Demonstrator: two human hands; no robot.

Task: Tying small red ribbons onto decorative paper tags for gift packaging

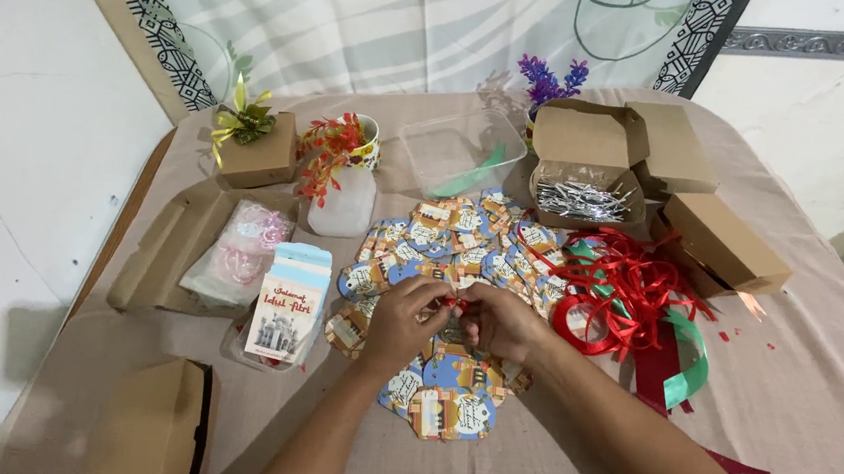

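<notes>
My left hand (403, 321) and my right hand (502, 321) meet at the table's middle, fingertips pinched together on a small piece of red ribbon (450, 300) and a colourful paper tag beneath it. Both hands hover over a spread pile of blue-and-orange printed paper tags (462, 242). A tangle of red ribbon (629, 283) with a green strip (690, 363) lies just right of my right hand.
An open cardboard box (589, 155) holds silver wire ties. A closed brown box (726, 243) sits far right. A clear plastic tray (459, 150), flower pots, a gift box (258, 154), plastic packets (240, 253) and a card pack (288, 307) lie left.
</notes>
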